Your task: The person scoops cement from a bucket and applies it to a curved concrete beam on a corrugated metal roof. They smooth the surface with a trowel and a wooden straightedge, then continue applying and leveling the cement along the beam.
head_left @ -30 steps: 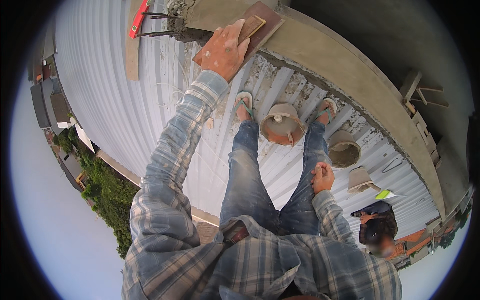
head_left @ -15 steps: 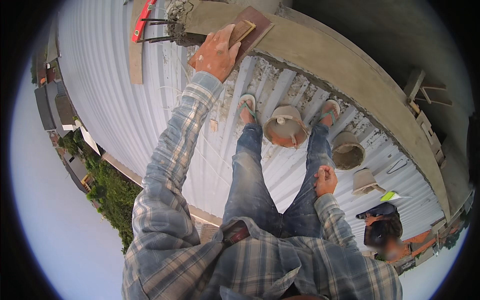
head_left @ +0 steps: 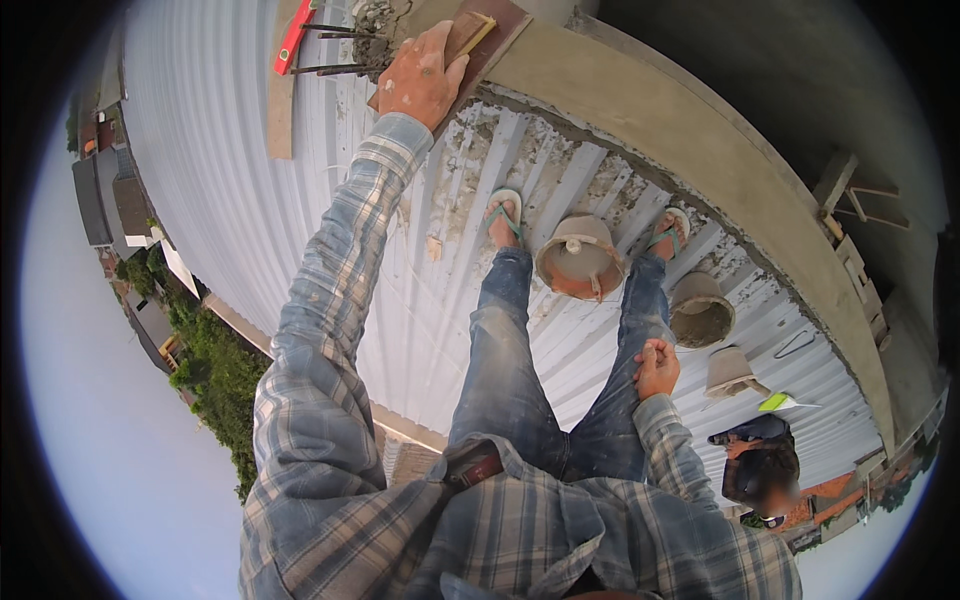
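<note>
My left hand, arm stretched out, is closed round the wooden grip of a plastering float. The float's flat brown board lies against the grey plastered face of a wall band, near its rough broken end. Over my right knee hangs my right hand, its fingers curled in; whether anything small is between them is hidden. Between my sandalled feet stands a mortar-stained bucket with greyish liquid and a handled tool in it.
Bare steel bars stick out from the band's end, near a red spirit level on a board. Right of my leg are a second bucket, a tilted container and a green-and-white brush. Another person crouches on the ridged metal roof.
My left hand and the float have slid left and up along the band toward its broken end. My right hand stays by the knee, still curled.
</note>
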{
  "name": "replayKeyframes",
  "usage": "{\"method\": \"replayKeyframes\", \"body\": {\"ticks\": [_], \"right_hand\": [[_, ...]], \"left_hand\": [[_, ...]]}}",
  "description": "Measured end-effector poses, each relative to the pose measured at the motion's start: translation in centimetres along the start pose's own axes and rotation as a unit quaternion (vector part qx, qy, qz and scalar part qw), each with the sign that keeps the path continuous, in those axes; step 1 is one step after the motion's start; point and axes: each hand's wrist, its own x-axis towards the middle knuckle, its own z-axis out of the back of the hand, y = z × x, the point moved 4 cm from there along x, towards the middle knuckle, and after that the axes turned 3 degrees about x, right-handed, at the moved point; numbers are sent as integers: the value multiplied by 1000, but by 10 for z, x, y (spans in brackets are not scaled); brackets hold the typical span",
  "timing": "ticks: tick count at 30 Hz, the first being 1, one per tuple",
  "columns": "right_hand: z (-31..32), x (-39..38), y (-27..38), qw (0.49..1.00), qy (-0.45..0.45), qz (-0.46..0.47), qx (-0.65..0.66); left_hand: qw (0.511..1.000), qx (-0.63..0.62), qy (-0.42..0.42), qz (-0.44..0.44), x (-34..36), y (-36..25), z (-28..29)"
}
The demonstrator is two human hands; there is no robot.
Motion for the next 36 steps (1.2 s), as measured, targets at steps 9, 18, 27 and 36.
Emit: {"method": "replayKeyframes", "body": {"ticks": [9, 18, 27, 36], "right_hand": [[1, -1, -9, 1000, -3, -1, -1], [-2, 5, 6, 1000, 27, 2, -15], [6, 9, 14, 999, 21, 40, -24], [20, 11, 28, 998, 26, 43, -42]], "left_hand": [[994, -36, 47, 94, 28, -32, 5], [992, -39, -46, 114, 83, -42, 27], [664, -549, -176, 477, -157, -162, 19], [664, -459, -253, 533, -204, -126, 17]]}}
